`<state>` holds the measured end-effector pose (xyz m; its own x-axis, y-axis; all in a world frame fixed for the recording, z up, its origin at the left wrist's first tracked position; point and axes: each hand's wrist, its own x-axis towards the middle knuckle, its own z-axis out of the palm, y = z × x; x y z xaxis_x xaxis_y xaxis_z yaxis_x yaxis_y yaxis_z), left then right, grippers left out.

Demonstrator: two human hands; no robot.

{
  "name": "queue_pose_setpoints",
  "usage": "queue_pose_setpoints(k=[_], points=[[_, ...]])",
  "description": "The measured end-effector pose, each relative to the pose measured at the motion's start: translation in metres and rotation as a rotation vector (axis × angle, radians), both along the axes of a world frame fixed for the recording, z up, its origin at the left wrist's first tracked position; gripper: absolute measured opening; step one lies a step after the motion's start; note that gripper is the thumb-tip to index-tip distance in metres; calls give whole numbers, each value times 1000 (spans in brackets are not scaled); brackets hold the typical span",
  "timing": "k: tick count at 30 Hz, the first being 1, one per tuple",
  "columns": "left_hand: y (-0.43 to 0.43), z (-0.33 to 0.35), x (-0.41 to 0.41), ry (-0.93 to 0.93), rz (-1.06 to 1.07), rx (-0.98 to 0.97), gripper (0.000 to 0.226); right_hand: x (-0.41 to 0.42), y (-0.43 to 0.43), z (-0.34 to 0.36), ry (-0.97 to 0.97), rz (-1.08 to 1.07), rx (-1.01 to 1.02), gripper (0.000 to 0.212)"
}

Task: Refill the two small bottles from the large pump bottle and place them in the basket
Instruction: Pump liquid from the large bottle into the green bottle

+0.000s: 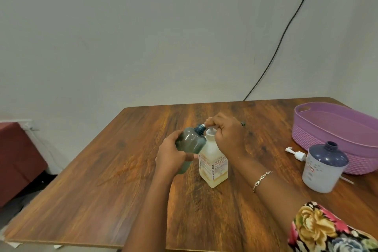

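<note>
A large pump bottle (212,161) of pale yellow liquid stands upright mid-table. My right hand (227,135) grips its white pump head from above. My left hand (171,155) holds a small grey-green translucent bottle (191,141) tilted, with its open dark neck up against the pump nozzle. A second small bottle (324,166), blue on top and white below, stands uncapped at the right in front of the purple basket (335,129). The basket looks empty.
A loose white pump cap (296,153) lies on the table (102,180) between the blue bottle and the basket. A small dark cap (243,124) lies behind my right hand. A black cable (286,26) runs down the wall. A red seat (18,159) stands left of the table.
</note>
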<state>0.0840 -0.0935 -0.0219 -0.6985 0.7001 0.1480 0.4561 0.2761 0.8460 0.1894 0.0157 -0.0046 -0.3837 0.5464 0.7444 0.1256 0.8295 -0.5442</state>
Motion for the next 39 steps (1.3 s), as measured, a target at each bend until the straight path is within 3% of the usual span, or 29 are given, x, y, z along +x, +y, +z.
queue_pose_setpoints(k=[11,18,24,31,39], points=[[-4,0,0,7,-9,-13,79,-3,-4,-10,3,-82,62,29],[-5,5,-1,17,-15,-8,76,3,1,5,-11,22,19,33],[-3,3,-3,26,-16,-17,78,-6,-3,-10,12,-86,80,30],[-5,5,-3,24,-16,-16,78,-2,3,-3,69,-12,37,34],[-2,5,1,19,-23,-36,81,-6,-3,-14,51,-91,83,26]])
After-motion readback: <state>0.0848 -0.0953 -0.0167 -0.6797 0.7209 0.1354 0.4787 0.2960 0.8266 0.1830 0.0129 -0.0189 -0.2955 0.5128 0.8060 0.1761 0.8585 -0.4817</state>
